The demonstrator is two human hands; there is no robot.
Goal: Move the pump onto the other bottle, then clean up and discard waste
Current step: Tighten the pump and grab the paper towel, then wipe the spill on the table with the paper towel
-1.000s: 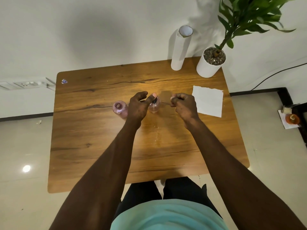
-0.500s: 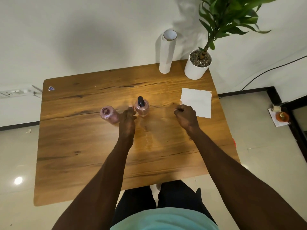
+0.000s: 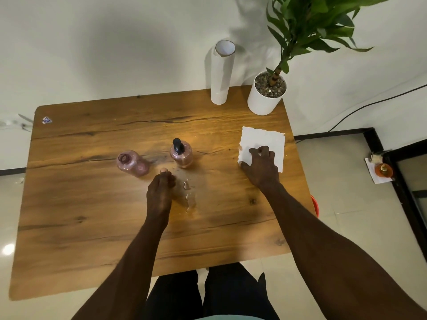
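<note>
Resting on the paper towel sheet [image 3: 265, 144] near the table's [image 3: 92, 215] right edge, the right hand [image 3: 262, 166] lay with fingers spread and slightly curled, pressing the sheet without having lifted it. The left hand [image 3: 160, 192] hovered near the table's middle, fingers loosely curled, holding nothing. Just right of it, a small spill [image 3: 189, 196] glistened on the wood. Beyond the left hand stood the bottle with the black pump [image 3: 181, 153], upright; the open bottle [image 3: 131, 162] stood to its left, apart from it. At the far edge, a paper towel roll [image 3: 221, 72] stood upright beside a potted plant [image 3: 268, 93] in the far right corner.
</note>
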